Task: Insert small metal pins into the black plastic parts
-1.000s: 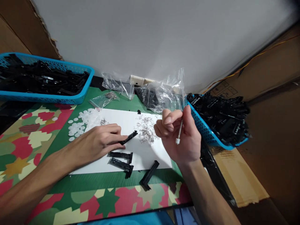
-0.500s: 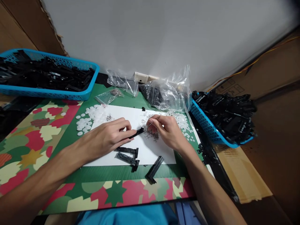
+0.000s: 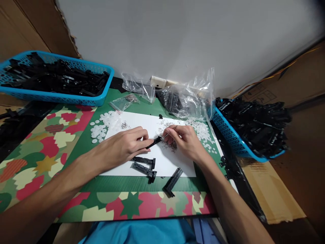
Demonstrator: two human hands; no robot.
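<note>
My left hand (image 3: 133,142) is closed on a narrow black plastic part (image 3: 154,142), pinning it over the white sheet (image 3: 162,169). Thin metal tweezers (image 3: 174,127) are pinched in my right hand (image 3: 184,139), their tips close to the part's far end. Whether the tips grip anything is too small to tell. Beneath the right fingers lies a pile of tiny metal springs (image 3: 170,146). A smaller heap of springs (image 3: 125,125) is beyond my left hand. Nearer me rest two black plastic parts (image 3: 144,169) side by side, with an L-shaped black part (image 3: 173,182) to their right.
White plastic discs (image 3: 99,130) are scattered at the left, smaller white pieces (image 3: 200,130) at the right. Clear plastic bags (image 3: 182,101) stand along the wall. Blue baskets of black parts flank the table, one at left (image 3: 101,98), another at right (image 3: 228,135).
The whole view has shifted a little, so things appear farther right. The tweezers' tips have come from the springs to the end of the black part, which my left hand still holds.
</note>
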